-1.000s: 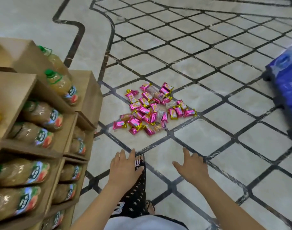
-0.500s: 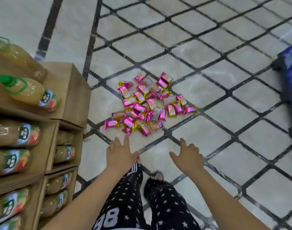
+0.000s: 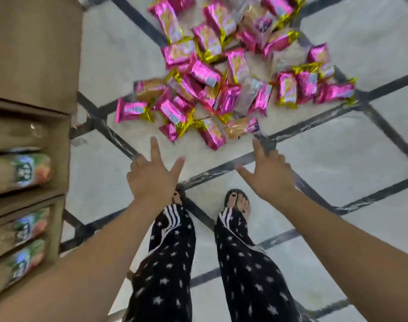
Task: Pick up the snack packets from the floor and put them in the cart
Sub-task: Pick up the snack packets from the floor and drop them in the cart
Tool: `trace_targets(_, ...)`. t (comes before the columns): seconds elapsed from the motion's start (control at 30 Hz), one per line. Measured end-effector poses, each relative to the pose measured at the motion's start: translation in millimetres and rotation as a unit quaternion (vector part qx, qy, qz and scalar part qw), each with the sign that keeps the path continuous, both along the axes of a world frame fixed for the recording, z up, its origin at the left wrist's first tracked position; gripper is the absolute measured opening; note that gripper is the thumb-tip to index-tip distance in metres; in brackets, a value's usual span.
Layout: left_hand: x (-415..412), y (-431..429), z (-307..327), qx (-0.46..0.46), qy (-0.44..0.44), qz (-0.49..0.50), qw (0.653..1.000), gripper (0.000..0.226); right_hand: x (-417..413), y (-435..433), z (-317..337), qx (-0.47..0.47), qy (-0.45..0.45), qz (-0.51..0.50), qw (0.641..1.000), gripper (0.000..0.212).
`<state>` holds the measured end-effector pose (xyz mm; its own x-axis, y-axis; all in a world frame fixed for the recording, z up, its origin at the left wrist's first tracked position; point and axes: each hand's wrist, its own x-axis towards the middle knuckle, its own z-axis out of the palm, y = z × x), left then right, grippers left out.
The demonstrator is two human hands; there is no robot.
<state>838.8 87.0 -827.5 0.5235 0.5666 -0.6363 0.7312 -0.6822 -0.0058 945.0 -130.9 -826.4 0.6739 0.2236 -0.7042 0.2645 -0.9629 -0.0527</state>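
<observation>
Upper centre of frame: pink foil snack packets (image 3: 224, 73) heaped | light, crinkly, slippery; scoop from edges | your left hand (image 3: 152, 177) and right hand (image 3: 270, 175) spread, empty.

Snack packets (image 3: 221, 73) on floor (image 3: 337, 173) ahead of both feet, shelf (image 3: 33, 54) left

Snack packets (image 3: 205, 73) are hot pink with shiny gold ends, a few showing tan or silvery. Floor (image 3: 337, 163) is pale marble crossed by dark diagonal lines, trousers (image 3: 168, 263) black with white stars and stripes.
</observation>
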Motion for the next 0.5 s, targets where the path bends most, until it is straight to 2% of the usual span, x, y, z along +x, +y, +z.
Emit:
trace_targets(0.23, 58.6, 20.2, -158.1, 0.059, -0.083, 0.023, 0.995, 0.089, 23.4, 39.1, -170.9, 0.094, -0.065, -0.044, 0.992, 0.069)
trace_targets(0.33, 90.2, 36.2, -205.5, 0.075, -0.129, 0.081, 0.985, 0.095, 29.9, 61.7, -225.2, 0.135, -0.091, -0.056, 0.985, 0.065)
trace_targets(0.5, 122.5, 52.6, -250.5, 0.024, -0.184, 0.179, 0.966, 0.104, 19.0, 83.5, -275.9, 0.049, -0.185, 0.024, 0.981, 0.073)
